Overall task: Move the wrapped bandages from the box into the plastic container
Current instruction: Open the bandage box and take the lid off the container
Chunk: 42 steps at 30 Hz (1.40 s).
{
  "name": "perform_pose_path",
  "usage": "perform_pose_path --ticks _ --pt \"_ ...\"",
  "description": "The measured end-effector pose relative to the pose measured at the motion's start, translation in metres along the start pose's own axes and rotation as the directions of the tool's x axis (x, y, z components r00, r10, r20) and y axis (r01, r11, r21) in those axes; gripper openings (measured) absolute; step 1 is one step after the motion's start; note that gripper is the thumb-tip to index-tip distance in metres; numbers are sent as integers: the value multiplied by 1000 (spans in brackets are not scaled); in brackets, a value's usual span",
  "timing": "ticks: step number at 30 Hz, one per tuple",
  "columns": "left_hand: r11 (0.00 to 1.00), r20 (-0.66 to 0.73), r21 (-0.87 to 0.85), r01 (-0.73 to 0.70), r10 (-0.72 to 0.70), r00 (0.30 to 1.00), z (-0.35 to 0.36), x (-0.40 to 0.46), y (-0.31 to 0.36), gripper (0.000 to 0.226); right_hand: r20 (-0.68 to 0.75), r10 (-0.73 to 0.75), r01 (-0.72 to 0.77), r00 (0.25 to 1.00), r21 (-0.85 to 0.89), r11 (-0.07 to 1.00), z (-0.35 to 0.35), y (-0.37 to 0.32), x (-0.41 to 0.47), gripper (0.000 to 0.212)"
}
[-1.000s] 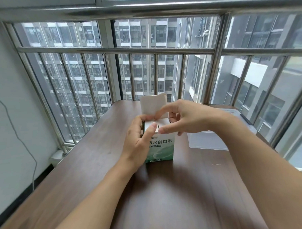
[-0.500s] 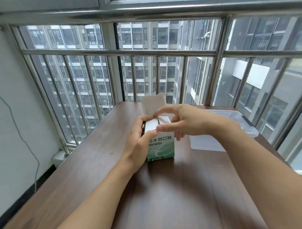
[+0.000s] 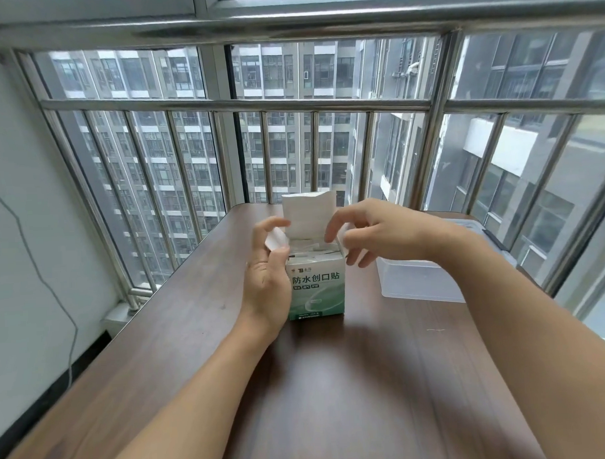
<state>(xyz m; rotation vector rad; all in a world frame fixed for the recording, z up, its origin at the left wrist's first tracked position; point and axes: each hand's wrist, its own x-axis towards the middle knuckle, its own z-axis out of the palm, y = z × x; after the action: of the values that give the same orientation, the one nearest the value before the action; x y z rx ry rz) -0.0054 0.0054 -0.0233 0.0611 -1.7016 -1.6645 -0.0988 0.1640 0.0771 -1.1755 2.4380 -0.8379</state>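
A small cardboard box [image 3: 316,287] stands upright near the middle of the brown wood-grain tabletop [image 3: 334,400]. The front of the box is white at the top and green below, with dark printed characters. Its top is open: the large white lid flap [image 3: 307,213] stands up at the back, and a small side flap [image 3: 275,239] is bent outward on the left. Inside the opening, the thin white edges of the wrapped bandages [image 3: 312,251] are visible, packed close together and not yet taken out.

The left hand [image 3: 267,278] rests against the left side of the box, with the palm toward it. Its fingers are loosely bent and spread, and the thumb and first fingers are at the small side flap; I cannot tell if they really pinch it. The right hand [image 3: 376,233] is above the right top corner of the box, with fingers relaxed and a little curved and the fingertips just beside the opening. It holds nothing that I can see. The two hands are apart, one on each side of the box.

The plastic container [image 3: 419,282] is translucent, rectangular and low, with smooth walls. It sits on the tabletop to the right of the box, partly hidden behind the right forearm.
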Motion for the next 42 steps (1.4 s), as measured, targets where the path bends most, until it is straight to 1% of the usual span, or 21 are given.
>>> perform_pose_path --ticks 3,5,7,9,10,12,14,15,17,19,21,23,26,28,30,32,33,37,39,41,42 --pt "996 48 82 38 -42 998 -3 0 3 26 6 -15 15 1000 54 998 -11 3 -4 22" --pt "991 67 132 18 -27 997 -2 -2 3 32 -100 -38 48 994 98 994 -31 8 -13 23" --pt "982 52 187 -28 19 998 -2 -3 3 32 -163 23 -31 986 -45 998 -53 24 -22 50" --pt "965 34 260 -45 37 999 -5 1 3 36 -112 226 -249 968 -279 927 -67 46 -32 86" --pt "965 25 260 -24 18 1000 -7 3 2 43 -79 343 -349 936 -339 874 -70 58 -37 100" --pt "970 -15 242 9 -6 1000 -12 6 0 57 -80 467 -467 881 -310 828 -71 80 -39 112" --pt "922 -117 374 -97 151 982 -10 2 6 66 -179 456 -488 872 -236 840 -72 94 -37 92" --pt "854 -146 478 -205 307 940 -8 -1 11 65 -229 424 -469 876 -203 859 -72 98 -34 74" --pt "675 -69 596 -435 582 810 0 -10 20 51 -271 382 -420 883 -100 902 -69 103 -31 48" --pt "606 90 550 -575 641 762 19 -24 32 32 -287 424 -415 859 93 905 -70 109 -33 52" --pt "634 262 518 -574 521 812 43 -29 44 23 -267 518 -460 813 254 851 -75 113 -41 51" --pt "674 323 599 -432 290 901 70 -25 50 31 -198 576 -507 793 309 804 -80 118 -52 38" --pt "658 244 734 -167 -26 969 103 -9 39 48 -178 551 -466 815 363 807 -78 122 -59 26" --pt "602 195 797 -52 -175 965 114 -3 27 44 -185 530 -435 828 386 814 -76 124 -57 24" --pt "615 70 778 124 -282 957 117 4 20 35 -179 514 -417 839 397 818 -77 125 -56 21" --pt "632 -55 739 232 -286 957 113 12 14 27 -159 503 -414 850 391 822 -78 128 -57 20" --pt "647 -98 720 252 -265 959 109 14 13 30 -144 498 -414 855 390 823 -78 128 -57 21" --pt "672 -171 693 261 -198 965 102 10 10 41 -57 505 -434 861 437 788 -79 132 -58 28" --pt "675 -183 691 258 -182 966 102 7 12 43 -95 509 -446 856 361 819 -84 127 -60 61" --pt "681 -193 683 264 -181 964 102 6 13 45 -152 400 -379 904 148 913 -91 107 -58 100" --pt "683 -192 680 269 -188 963 101 6 14 45 -105 335 -332 936 39 942 -90 94 -56 113"
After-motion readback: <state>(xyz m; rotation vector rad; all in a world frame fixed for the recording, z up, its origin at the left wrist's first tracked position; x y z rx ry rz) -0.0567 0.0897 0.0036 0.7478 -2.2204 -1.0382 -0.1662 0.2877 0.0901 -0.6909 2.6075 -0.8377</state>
